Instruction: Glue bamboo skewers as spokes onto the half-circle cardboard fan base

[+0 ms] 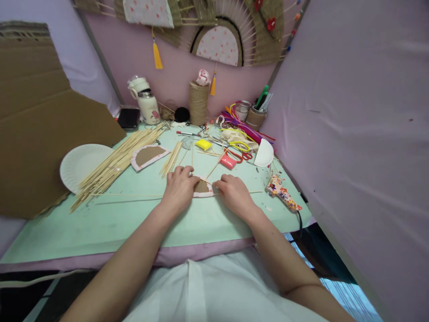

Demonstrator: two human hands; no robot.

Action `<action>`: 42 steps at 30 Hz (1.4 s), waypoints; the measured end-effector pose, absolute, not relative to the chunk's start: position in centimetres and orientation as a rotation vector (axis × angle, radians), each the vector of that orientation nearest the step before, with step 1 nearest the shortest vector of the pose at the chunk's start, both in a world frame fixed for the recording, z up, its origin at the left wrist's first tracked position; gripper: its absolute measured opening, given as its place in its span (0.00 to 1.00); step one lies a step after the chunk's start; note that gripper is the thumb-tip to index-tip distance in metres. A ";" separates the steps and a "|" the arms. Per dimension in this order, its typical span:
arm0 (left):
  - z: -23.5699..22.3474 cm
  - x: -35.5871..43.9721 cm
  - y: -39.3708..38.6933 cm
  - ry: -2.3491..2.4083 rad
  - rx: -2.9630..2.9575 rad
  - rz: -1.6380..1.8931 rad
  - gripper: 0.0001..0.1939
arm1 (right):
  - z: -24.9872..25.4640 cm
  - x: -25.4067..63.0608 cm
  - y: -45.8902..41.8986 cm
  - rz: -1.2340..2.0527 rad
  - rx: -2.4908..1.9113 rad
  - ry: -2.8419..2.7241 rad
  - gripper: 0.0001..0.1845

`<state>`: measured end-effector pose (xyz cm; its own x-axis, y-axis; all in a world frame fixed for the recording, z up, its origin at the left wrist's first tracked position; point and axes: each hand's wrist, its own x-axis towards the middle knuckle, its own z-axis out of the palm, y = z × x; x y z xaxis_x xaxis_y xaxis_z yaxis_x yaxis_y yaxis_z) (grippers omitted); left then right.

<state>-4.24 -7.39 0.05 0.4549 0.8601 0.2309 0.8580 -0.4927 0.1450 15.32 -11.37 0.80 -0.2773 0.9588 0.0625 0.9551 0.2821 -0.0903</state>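
Note:
A small half-round cardboard piece (pixel 203 187) with a pink-and-white cloth edge lies flat on the table between my hands. My left hand (pixel 179 188) is closed over its left side, its thumb resting along the cardboard and hiding that part. My right hand (pixel 233 192) is closed in a pinch at the piece's right end; what its fingertips hold is hard to see. Thin bamboo sticks stand out from the piece: a slanted stick (pixel 214 166) at its top, and a long stick (pixel 256 192) running sideways beneath my right hand.
Left are a larger half-round cardboard piece (pixel 147 156), bundled bamboo sticks (pixel 124 154), a paper plate (pixel 83 163) and a big cardboard sheet (pixel 50 120). Yellow scissors (pixel 239 145), a red packet (pixel 228 161) and a twine spool (pixel 199 103) stand behind. A glue gun (pixel 283 193) lies right.

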 end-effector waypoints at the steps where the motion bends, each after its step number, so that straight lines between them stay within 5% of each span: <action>1: -0.1 -4.3 -7.4 1.572 2.680 0.462 0.15 | 0.8 15.3 -11.4 0.050 -1.818 -2.428 0.18; 20: 4.1 -8.5 -7.0 1.879 2.369 1.129 0.18 | 2.7 21.0 -12.1 -0.066 -2.236 -2.184 0.18; 29: 9.0 -12.6 -3.9 2.254 2.167 0.631 0.17 | 1.3 19.8 -10.0 -0.162 -2.195 -2.049 0.16; 34: 7.5 -7.5 -0.9 2.010 2.233 0.035 0.16 | 1.6 19.8 -10.8 -0.133 -2.139 -2.034 0.15; 42: 4.2 -4.8 2.0 2.005 2.234 -0.083 0.16 | 2.1 21.5 -12.9 -0.107 -2.060 -1.989 0.16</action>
<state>-4.77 1.98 4.22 0.1112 0.9848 -0.1336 0.9925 -0.1031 0.0661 21.54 -12.91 2.06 0.0522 0.9689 0.2419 0.9893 -0.0171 -0.1450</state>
